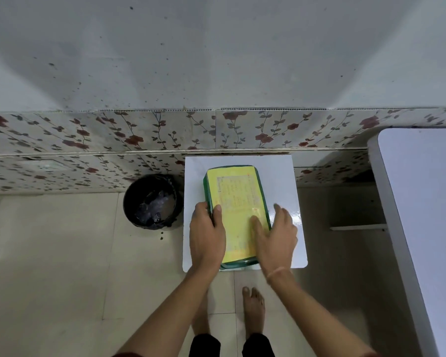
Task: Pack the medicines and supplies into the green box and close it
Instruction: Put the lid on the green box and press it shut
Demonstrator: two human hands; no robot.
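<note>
**Lid down, packing looks finished**

I see the rectangular green plastic box [236, 215] with its yellow-labelled lid on, mid small white table [281, 176]. My left hand [207, 237] grips its left edge; my right hand [277, 235] lies flat, pressing the lid. No supplies remain outside; perhaps only latching is left.

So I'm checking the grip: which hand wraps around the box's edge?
The left hand: its thumb lies on the yellow lid and its fingers curl over the green box side. The right hand lies flatter on top.

Black bin [150, 202] beside white table [281, 176]
</note>
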